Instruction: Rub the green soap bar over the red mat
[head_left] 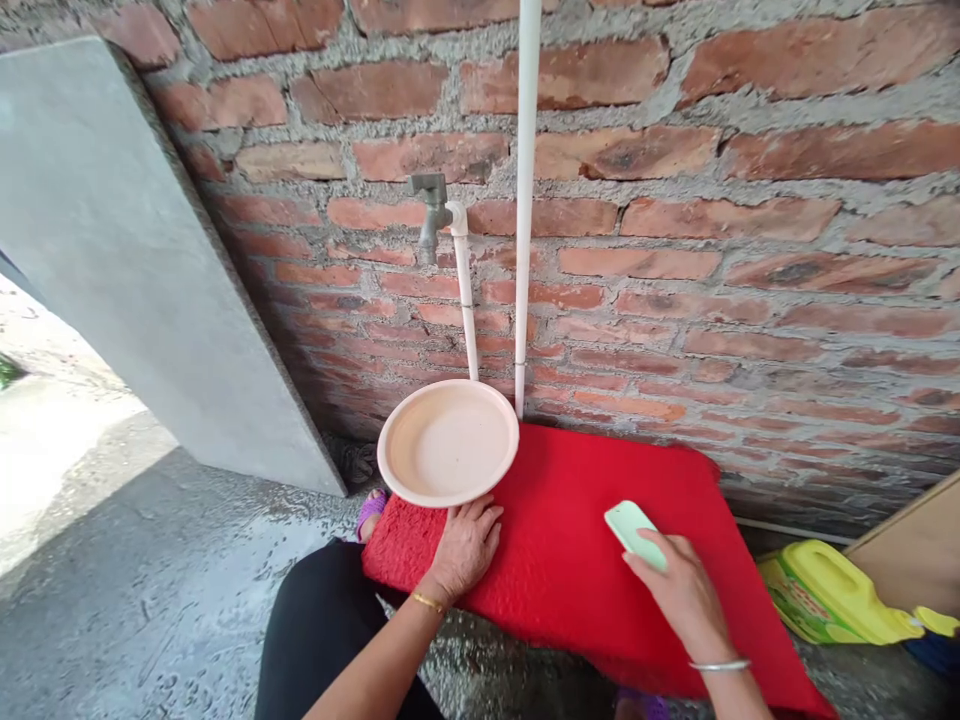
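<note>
My right hand (679, 585) is closed around one end of a pale green oblong block (626, 522) with rounded corners. Its underside is hidden, and it is held over or against a wet-looking red cloth (592, 540). The cloth covers a low, flat surface and hangs down over its near edge. On the cloth's left part lies my left hand (466, 545), fingers spread and fairly flat, close to the near rim of a pale pink basin (450, 450). Whether the fingertips touch the basin I cannot tell. No contents show in the basin.
A tap (430, 215) on a white pipe sticks out from the brick wall (645, 260) above the basin. A grey slab (165, 260) leans at the left over wet concrete floor (195, 590). A yellow-green jug (832, 590) lies on its side at the right.
</note>
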